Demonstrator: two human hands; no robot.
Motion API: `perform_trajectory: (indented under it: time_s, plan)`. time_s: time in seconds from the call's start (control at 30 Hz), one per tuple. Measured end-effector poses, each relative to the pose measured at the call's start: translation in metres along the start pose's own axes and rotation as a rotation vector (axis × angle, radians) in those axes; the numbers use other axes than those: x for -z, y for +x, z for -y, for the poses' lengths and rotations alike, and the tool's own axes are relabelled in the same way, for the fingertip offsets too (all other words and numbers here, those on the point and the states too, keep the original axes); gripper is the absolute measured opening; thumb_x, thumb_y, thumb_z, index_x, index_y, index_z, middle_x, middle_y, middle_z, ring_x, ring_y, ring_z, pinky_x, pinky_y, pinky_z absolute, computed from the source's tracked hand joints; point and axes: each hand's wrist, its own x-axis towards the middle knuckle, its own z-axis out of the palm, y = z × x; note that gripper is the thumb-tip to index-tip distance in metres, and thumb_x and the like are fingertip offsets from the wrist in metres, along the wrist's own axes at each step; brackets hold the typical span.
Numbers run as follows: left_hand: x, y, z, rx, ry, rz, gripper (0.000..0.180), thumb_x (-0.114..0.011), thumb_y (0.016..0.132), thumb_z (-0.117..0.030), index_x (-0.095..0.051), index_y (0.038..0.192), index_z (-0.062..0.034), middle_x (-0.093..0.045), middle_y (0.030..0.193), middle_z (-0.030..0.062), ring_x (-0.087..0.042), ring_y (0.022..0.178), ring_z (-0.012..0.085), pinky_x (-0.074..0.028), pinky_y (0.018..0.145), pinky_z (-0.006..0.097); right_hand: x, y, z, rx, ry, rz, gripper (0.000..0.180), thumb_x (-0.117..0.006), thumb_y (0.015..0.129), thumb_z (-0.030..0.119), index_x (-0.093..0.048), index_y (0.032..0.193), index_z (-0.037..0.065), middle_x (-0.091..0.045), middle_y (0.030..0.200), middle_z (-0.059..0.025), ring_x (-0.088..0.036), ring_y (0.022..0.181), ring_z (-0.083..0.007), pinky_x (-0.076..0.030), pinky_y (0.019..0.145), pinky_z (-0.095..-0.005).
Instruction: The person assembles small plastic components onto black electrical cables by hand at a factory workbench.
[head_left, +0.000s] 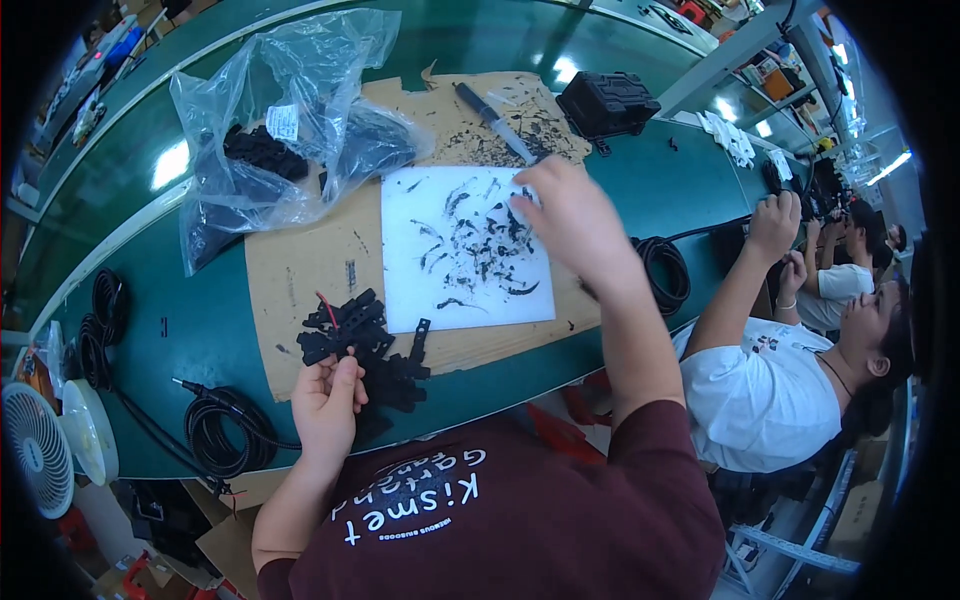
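My left hand is closed at the near edge of a pile of black plastic parts, thumb and fingers pinching one of them. A thin red piece sticks up from this pile. Over the right side of a white board is my right hand, slightly blurred, thumb and forefinger apart. Black scraps and shavings lie across the board. Just beyond the right hand's fingers, a knife-like tool with a dark handle and pale blade rests on the cardboard.
A clear plastic bag of black parts lies at the far left, and a black box at the far right. Coiled black cables sit on the green table. Another person works close on the right; a white fan stands left.
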Motion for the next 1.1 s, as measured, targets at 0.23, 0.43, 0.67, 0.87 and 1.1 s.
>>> perform_trajectory:
  time_s: [0.23,0.43,0.67,0.87,1.1]
  plan:
    - [0.000,-0.002,0.003,-0.028,-0.010,-0.033,0.015,-0.054,0.092,-0.009,-0.053,0.103,0.0000,-0.058,0.081,0.0057,-0.051,0.056,0.0065,-0.038,0.047,0.017,0.049,-0.015,-0.029,-0.119,-0.055,0.251,0.014,-0.064,0.076,0.013,-0.060,0.085,0.003,-0.058,0.081,-0.0134,-0.057,0.080,-0.0311,-0.046,0.070,-0.0382]
    - [0.000,-0.003,0.001,-0.019,0.002,-0.039,0.016,-0.054,0.092,-0.009,-0.054,0.104,0.0008,-0.058,0.080,0.0056,-0.050,0.056,0.0063,-0.037,0.047,0.017,0.062,-0.087,-0.041,-0.162,-0.098,0.374,0.028,-0.069,0.066,0.005,-0.048,0.086,0.004,-0.053,0.085,-0.0115,-0.054,0.086,-0.0315,-0.045,0.072,-0.0386]
    - [0.001,0.001,-0.001,-0.021,0.014,0.003,0.017,-0.054,0.092,-0.010,-0.054,0.105,0.0011,-0.058,0.080,0.0054,-0.049,0.055,0.0063,-0.037,0.046,0.017,0.034,-0.154,-0.053,-0.325,-0.158,0.322,0.025,-0.063,0.069,0.003,-0.047,0.088,0.002,-0.050,0.089,-0.0169,-0.053,0.086,-0.0344,-0.044,0.075,-0.0412]
    - [0.007,-0.007,0.003,-0.029,-0.048,-0.015,0.014,-0.053,0.092,-0.010,-0.055,0.101,0.0000,-0.057,0.076,0.0049,-0.046,0.051,0.0072,-0.035,0.044,0.019,0.052,-0.149,-0.037,-0.441,0.371,0.158,0.014,-0.055,0.080,0.003,-0.051,0.093,0.000,-0.049,0.081,-0.0136,-0.053,0.075,-0.0249,-0.044,0.068,-0.0321]
    - [0.002,-0.011,-0.006,-0.017,-0.075,0.094,0.015,-0.053,0.092,-0.007,-0.055,0.104,-0.0005,-0.058,0.080,0.0045,-0.051,0.057,0.0071,-0.039,0.049,0.018,0.032,-0.131,0.007,-0.449,1.331,0.140,0.024,-0.050,0.090,0.006,-0.050,0.114,0.002,-0.057,0.093,-0.0092,-0.057,0.077,-0.0144,-0.046,0.071,-0.0259]
